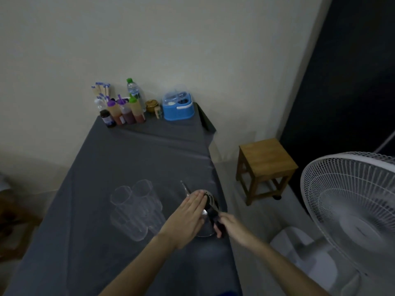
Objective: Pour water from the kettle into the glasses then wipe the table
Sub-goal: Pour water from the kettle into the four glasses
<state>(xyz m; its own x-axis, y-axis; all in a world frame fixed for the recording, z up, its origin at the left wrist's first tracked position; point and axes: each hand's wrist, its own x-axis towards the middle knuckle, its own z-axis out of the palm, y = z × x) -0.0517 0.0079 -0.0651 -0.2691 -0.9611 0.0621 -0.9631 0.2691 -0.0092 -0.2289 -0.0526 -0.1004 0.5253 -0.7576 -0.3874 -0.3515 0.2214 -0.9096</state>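
A steel kettle [210, 200] with a black handle stands near the right edge of the table [132, 159], which is draped in a grey cloth. My right hand [227, 224] is wrapped around the kettle's handle. My left hand [188, 218] lies flat, fingers together, on the kettle's lid and side, hiding much of it. The thin spout [185, 188] points away from me. Several clear glasses [136, 208] stand clustered just left of the kettle, upright. I cannot tell whether they hold water.
At the table's far end stand sauce bottles [126, 113], a water bottle [133, 88], chopsticks and a blue condiment box [178, 107]. A wooden stool [266, 165] stands right of the table; a white fan [350, 210] is close at the right.
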